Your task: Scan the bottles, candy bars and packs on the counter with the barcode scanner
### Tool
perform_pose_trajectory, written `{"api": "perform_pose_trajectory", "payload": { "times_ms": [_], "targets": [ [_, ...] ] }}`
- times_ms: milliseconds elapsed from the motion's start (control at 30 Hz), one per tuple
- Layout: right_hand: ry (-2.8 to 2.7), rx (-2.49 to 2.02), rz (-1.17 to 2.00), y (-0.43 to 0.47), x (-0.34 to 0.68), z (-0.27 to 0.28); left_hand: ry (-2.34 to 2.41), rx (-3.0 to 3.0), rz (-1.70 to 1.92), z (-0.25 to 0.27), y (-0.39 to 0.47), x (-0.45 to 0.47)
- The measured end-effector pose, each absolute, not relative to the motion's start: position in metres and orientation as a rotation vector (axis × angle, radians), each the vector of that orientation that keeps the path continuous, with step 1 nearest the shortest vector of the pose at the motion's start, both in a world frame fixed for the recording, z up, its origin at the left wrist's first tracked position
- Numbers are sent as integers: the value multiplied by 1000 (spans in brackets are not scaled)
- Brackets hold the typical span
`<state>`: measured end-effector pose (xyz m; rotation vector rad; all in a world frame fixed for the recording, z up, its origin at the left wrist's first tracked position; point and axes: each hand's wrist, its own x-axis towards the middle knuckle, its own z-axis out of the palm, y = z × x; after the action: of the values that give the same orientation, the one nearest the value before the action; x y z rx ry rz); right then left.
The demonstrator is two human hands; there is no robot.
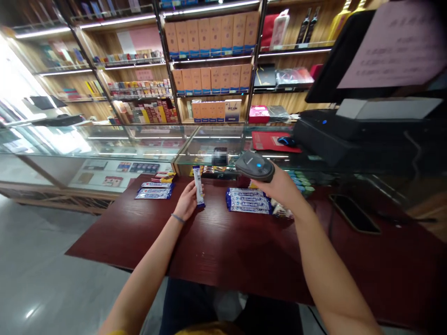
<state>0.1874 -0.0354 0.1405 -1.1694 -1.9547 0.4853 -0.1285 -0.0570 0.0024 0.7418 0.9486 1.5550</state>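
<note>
L hand (pixel 187 201) fingers pinch one slim blue-and-white packet (pixel 198 186), nr upright, by dark-red wood table (pixel 209 242)'s far edge; R hand (pixel 281 184) wraps grey-black plastic scanner (pixel 253 166). Prob. midway: similar L pkts (pixel 153 192) nr far-L corner, R pkts (pixel 248 201) along far edge; which done, unclear.

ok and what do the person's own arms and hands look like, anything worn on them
The left hand and right hand are both without gloves, and the forearms are uncovered. A thin greyish-blue band circles the left wrist; none shows on the right. A bit of yellow sleeve shows at the left arm.
</note>
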Motion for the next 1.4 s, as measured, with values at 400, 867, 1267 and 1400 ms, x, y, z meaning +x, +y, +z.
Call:
{"api": "perform_pose_trajectory", "payload": {
  "times_ms": [400, 867, 1267, 1400],
  "targets": [
    [-1795, -1003, 482, -38, 222, 158, 1351, 2390, 1030, 6, -17, -17],
    [-1712, -1011, 505, -38, 238, 167, 1487, 2566, 733, -12, 25, 26],
    [-1726, -1087, 486, -38, 234, 164, 1335, 2386, 945, -11, 21, 14],
    [-1734, -1064, 494, -39, 226, 164, 1387, 2364, 1019, 0, 6, -13]
  ]
}}
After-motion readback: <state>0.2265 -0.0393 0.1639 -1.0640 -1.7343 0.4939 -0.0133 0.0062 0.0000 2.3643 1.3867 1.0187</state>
